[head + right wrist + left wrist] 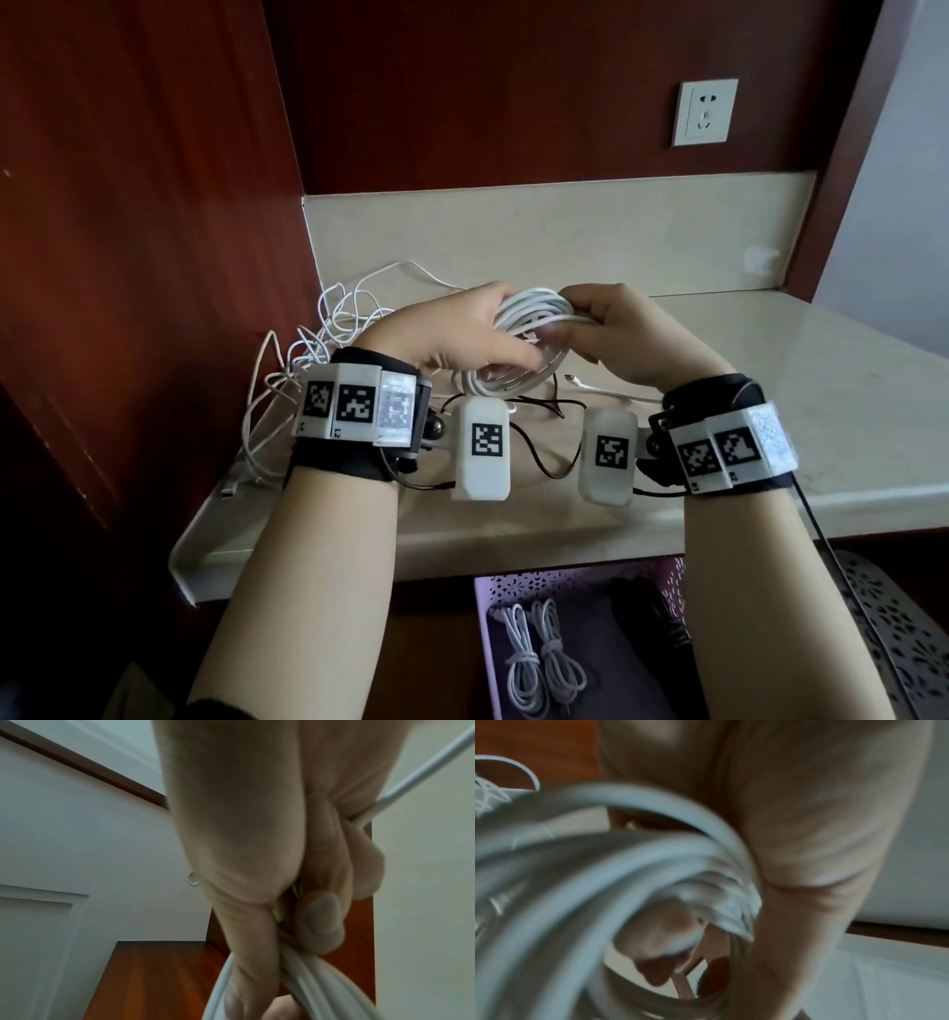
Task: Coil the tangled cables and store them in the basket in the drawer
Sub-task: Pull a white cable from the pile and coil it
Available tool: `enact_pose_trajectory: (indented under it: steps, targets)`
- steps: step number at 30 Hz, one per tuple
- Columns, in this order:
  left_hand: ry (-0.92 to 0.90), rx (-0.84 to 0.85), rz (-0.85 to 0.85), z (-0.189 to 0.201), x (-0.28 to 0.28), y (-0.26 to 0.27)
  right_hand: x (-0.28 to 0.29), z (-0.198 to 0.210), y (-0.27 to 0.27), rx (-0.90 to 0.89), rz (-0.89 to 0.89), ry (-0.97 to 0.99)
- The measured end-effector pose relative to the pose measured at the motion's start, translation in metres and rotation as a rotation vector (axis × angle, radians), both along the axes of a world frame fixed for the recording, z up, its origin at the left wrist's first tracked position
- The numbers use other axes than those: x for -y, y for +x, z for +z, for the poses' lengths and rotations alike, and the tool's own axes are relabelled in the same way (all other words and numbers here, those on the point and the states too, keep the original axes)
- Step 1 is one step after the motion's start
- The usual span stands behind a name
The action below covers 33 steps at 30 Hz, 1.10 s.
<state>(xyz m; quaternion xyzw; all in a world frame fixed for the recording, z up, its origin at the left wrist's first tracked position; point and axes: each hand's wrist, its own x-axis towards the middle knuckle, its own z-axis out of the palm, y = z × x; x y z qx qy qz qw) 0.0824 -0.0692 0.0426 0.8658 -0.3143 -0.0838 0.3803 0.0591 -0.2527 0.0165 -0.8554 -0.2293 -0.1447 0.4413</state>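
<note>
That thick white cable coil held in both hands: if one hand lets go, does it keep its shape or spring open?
Probably springs open: the thick white cable coil shows no tie, and the left hand and right hand both grip it. It looks fairly stiff, its loops keeping a round shape. A loose tail trails on the beige countertop and may drag.

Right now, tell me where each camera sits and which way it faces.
Head: on the head, looking forward and down at the counter; both forearms, left hand and right hand gripping the white coil.
Left wrist: on the left wrist, looking along the palm through the blurred coil.
Right wrist: on the right wrist, looking along curled fingers clamping the coil.
Shared: all three show the coil.
</note>
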Motion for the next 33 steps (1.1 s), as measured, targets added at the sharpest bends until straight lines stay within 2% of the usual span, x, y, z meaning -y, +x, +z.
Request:
enact_pose_trajectory:
  steps: [4, 9, 15, 20, 24, 27, 33]
  targets:
    - [-0.054, -0.105, 0.016, -0.003, 0.004, 0.0, 0.001, 0.003, 0.001, 0.055, 0.025, 0.027]
    - [-0.276, -0.459, -0.111, -0.009, 0.006, -0.009, 0.001, 0.003, -0.001, 0.059, 0.067, 0.064]
    - [-0.402, -0.671, -0.156, -0.012, 0.008, -0.009, -0.002, 0.002, 0.001, 0.082, 0.125, 0.134]
    - [-0.363, -0.618, -0.114, -0.01, 0.012, -0.007, 0.0, 0.001, -0.001, 0.093, 0.122, 0.186]
    - [-0.299, -0.533, -0.073, -0.006, 0.01, -0.003, 0.017, 0.002, -0.004, 0.022, 0.233, 0.413]
    - [-0.131, -0.472, -0.061, -0.011, 0.014, 0.001, 0.016, 0.0, 0.0, 0.074, 0.194, 0.559]
    - [-0.139, -0.593, -0.138, -0.015, 0.013, -0.002, 0.014, -0.004, 0.009, 0.059, 0.141, 0.686]
